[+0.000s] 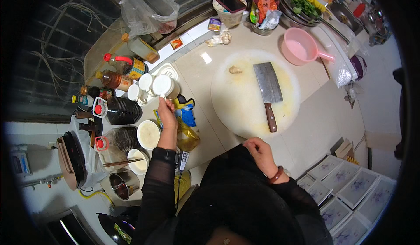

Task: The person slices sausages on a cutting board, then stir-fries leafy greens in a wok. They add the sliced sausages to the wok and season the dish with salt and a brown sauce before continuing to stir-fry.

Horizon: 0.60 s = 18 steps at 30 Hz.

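My left hand (168, 114) grips the handle of a white lidded seasoning jar (165, 87) on the left of the counter. Two smaller white lidded jars (146, 81) stand beside it near a white tray (169, 70). Near the counter's front edge, my right hand (262, 156) is loosely curled, with nothing visible in it. Beyond that hand lies a round white cutting board (233, 104). It bears a cleaver (268, 82) with a brown wooden handle and a small piece of ginger-like root (235, 69).
Sauce bottles (123, 64) and large dark jugs (123, 110) line the left side. Two bowls (149, 134) sit nearer me, with chopsticks (123, 162) across one. A pink ladle (299, 46) stands beyond the board. Crumpled food bags (187, 117) lie by my left wrist.
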### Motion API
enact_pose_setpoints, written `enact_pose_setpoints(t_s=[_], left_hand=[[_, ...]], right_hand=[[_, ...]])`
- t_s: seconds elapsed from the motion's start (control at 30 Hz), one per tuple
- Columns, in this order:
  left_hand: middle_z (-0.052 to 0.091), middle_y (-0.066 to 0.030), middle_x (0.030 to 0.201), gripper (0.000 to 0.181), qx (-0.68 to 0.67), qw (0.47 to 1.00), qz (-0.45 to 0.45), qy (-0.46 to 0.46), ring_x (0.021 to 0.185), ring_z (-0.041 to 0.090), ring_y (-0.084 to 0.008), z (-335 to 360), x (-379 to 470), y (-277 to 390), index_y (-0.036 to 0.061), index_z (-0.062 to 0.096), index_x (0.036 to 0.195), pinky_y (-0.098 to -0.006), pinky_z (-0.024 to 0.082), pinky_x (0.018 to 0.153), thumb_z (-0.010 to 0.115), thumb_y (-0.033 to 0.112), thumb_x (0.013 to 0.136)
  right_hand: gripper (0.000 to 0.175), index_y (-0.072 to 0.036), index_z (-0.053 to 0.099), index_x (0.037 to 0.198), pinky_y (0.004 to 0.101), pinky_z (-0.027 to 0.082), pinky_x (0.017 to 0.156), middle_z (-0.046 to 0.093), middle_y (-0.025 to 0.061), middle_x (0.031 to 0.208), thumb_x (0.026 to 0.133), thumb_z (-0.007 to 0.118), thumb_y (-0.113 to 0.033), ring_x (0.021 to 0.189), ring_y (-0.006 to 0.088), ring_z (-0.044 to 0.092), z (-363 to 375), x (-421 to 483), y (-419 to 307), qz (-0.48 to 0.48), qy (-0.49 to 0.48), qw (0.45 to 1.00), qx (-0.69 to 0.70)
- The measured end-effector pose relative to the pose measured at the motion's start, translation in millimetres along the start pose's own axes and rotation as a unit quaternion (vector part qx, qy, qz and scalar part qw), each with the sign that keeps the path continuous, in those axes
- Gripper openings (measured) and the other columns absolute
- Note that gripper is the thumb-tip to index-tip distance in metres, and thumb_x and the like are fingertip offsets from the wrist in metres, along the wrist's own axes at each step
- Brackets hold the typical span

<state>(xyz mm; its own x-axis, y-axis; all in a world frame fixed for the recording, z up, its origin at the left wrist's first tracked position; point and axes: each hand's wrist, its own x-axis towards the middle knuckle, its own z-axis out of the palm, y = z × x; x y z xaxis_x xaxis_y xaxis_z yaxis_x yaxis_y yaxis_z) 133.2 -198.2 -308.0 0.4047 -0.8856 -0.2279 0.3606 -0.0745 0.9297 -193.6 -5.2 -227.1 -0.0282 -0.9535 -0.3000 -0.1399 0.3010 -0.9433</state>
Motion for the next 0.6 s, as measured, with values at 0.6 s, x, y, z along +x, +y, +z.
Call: enact_pose_setpoints(t_s=[0.6], left_hand=[[0.043,0.0044,0.065,0.042,-0.022,0.996,0.017,0.087,0.056,0.038,-0.0088,25,119,-50,0.0153,0.045,0.072,-0.0229,0.031,0.051,0.046,0.047,0.099]], right_hand=[[0.009,-0.002,0.067,0.091,0.0282,0.041,0.061,0.055,0.0069,0.074,0.092,0.061,-0.009,0.064,0.0148,0.049,-26,-27,11,-0.002,0.143,0.989,-0.021]])
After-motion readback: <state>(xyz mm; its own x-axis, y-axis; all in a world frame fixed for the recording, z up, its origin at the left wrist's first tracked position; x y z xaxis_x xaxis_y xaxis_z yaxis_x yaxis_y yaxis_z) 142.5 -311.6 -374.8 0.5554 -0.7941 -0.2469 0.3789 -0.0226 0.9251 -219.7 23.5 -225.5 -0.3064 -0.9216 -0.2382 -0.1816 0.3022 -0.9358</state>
